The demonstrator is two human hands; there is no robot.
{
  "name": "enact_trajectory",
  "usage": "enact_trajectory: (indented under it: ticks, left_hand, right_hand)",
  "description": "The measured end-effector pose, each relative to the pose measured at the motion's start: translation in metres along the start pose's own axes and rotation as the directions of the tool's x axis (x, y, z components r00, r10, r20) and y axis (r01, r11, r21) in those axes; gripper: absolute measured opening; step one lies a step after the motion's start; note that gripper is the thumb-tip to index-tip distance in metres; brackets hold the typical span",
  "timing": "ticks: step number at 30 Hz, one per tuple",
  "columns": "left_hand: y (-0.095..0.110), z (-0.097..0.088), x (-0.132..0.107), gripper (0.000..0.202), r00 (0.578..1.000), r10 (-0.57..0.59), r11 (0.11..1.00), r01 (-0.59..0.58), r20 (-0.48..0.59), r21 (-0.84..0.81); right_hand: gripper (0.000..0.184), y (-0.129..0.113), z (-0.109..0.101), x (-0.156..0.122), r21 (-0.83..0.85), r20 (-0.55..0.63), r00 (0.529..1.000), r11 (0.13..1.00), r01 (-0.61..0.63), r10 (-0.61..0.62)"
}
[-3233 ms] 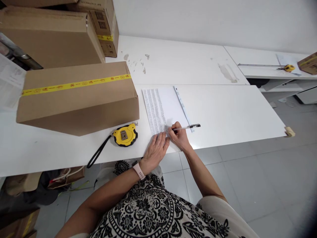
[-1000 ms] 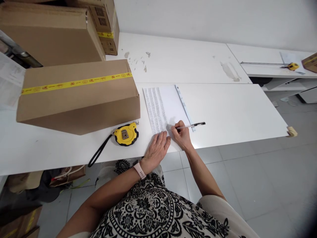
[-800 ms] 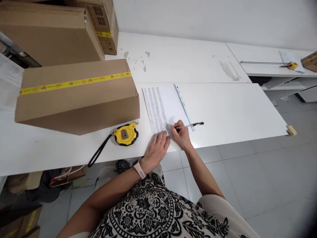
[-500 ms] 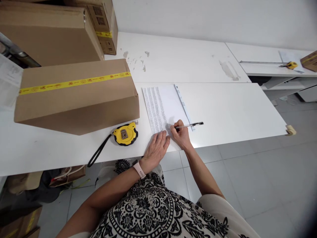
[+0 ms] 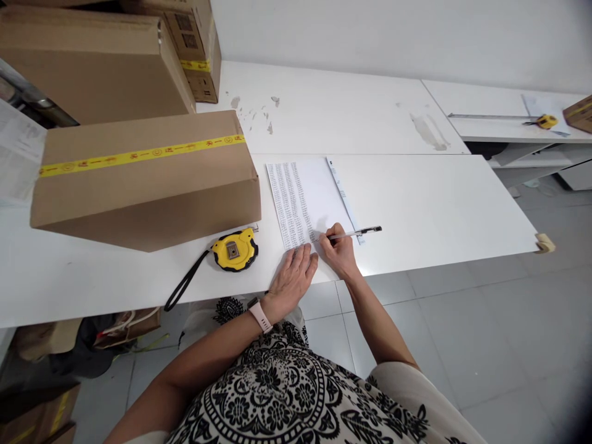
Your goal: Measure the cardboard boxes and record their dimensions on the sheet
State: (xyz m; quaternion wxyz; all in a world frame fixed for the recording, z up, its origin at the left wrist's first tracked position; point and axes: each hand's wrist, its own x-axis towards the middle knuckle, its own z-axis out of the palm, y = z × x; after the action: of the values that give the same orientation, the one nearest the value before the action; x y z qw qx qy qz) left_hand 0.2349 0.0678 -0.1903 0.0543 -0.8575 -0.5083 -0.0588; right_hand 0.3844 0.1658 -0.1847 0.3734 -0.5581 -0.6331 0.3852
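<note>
A sheet of paper (image 5: pixel 322 192) with columns of small handwriting lies near the front edge of the white table (image 5: pixel 425 209). In my right hand (image 5: pixel 341 253) is a pen (image 5: pixel 365 231), its tip at the lower end of the last column and its dark cap end pointing right. Flat on the bottom edge of the sheet rests my left hand (image 5: pixel 292 280), fingers stretched out and holding nothing. To its left lies a yellow and black tape measure (image 5: pixel 235 250) with a black wrist strap.
A cardboard box (image 5: pixel 148 185) with yellow tape stands left of the paper, and larger boxes (image 5: pixel 92 68) are behind it. Far right, another tape measure (image 5: pixel 546 121) lies with its blade extended. Bags and a cap (image 5: pixel 83 351) sit below the table.
The pen's far end has tilted slightly to the right. Both hands stay in nearly the same place on the paper.
</note>
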Motion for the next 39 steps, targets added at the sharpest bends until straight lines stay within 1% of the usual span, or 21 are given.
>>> enact_trajectory:
  ticks: [8, 14, 25, 34, 36, 39]
  left_hand:
    - [-0.0006, -0.0022, 0.0001, 0.049, 1.0, -0.003, 1.0, 0.003, 0.019, -0.006]
    - [-0.0005, -0.001, 0.0003, 0.047, 1.0, -0.007, 1.0, 0.007, -0.006, -0.015]
    - [-0.0003, -0.0014, 0.0005, 0.05, 1.0, -0.019, 0.998, 0.02, 0.017, -0.054]
    - [-0.0003, 0.0001, -0.0016, 0.048, 1.0, -0.005, 1.0, 0.005, -0.02, 0.006]
    - [-0.0006, 0.0004, -0.0012, 0.049, 1.0, -0.006, 1.0, 0.006, -0.008, -0.008]
    - [-0.001, 0.0025, 0.0007, 0.053, 1.0, -0.012, 0.998, 0.014, 0.023, -0.068]
  right_hand:
    - [0.024, 0.0004, -0.0002, 0.0006, 0.025, 0.011, 1.0, 1.0, -0.005, 0.005]
    - [0.022, -0.0001, -0.0005, 0.0005, 0.014, -0.005, 1.0, 1.0, 0.001, 0.0]
    - [0.022, -0.0011, 0.0002, 0.0014, -0.003, -0.017, 1.0, 1.0, 0.011, -0.011]
    - [0.023, 0.0025, -0.0001, 0.0005, 0.004, -0.01, 1.0, 1.0, 0.001, -0.001]
    - [0.025, 0.0041, 0.0001, 0.0008, -0.002, -0.03, 1.0, 1.0, 0.008, -0.008]
    - [0.022, 0.0068, 0.0008, 0.0014, -0.003, -0.131, 0.99, 0.999, 0.05, -0.05]
